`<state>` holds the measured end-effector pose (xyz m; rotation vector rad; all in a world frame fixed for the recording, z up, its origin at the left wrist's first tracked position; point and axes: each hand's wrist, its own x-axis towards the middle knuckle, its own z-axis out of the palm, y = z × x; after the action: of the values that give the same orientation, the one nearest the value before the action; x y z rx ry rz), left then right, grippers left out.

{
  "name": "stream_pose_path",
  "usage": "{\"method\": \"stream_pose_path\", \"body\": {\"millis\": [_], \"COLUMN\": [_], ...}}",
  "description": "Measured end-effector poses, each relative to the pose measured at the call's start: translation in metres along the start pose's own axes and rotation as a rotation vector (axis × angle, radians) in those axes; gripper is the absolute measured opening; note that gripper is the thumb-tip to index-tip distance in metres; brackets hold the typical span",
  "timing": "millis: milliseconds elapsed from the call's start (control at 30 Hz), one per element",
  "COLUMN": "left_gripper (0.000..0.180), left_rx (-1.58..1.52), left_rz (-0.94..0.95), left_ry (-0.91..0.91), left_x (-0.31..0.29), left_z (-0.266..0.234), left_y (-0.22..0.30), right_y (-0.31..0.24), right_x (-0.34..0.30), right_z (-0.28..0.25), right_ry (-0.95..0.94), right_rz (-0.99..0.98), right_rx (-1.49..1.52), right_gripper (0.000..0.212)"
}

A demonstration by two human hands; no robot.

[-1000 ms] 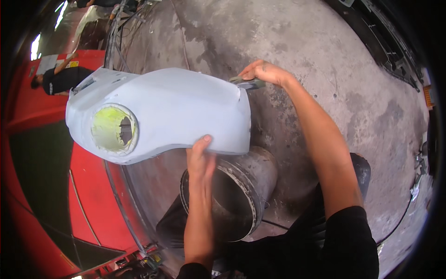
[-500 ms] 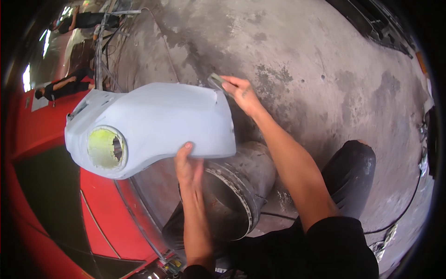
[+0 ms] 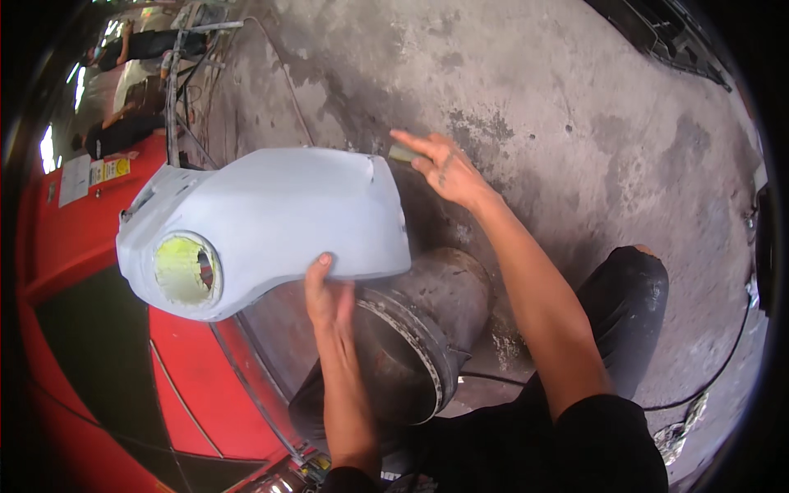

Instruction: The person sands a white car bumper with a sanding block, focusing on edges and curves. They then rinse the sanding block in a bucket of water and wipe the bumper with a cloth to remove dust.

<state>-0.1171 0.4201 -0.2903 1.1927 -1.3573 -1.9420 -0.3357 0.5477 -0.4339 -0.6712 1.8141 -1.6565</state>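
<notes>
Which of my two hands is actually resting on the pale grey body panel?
The left hand, its fingers on the grey panel near edge. The right hand is off it, holding a small pad.

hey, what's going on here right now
A person is working on a pale grey primed body panel with a round yellowish opening, resting on a dark metal drum over a stained concrete floor. The left hand steadies the panel's near edge. The right hand is at the far edge, fingers extended over a small pad-like piece. A red vehicle sits alongside.
</notes>
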Motion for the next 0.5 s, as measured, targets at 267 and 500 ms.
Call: {"method": "stream_pose_path", "body": {"millis": [267,500], "left_gripper": [0.057,0.056], "left_rx": [-0.022,-0.049], "left_rz": [-0.047,-0.049], "left_ry": [-0.031,-0.055], "left_x": [0.002,0.004], "left_z": [0.001,0.010], "left_y": [-0.001,-0.004], "right_y": [-0.005,0.019], "right_x": [-0.014,0.046], "right_z": [0.025,0.013], "right_ry": [0.004,-0.223], "right_rz": [-0.167,-0.180], "right_rx": [-0.360,-0.155], "right_gripper": [0.061,0.054]}}
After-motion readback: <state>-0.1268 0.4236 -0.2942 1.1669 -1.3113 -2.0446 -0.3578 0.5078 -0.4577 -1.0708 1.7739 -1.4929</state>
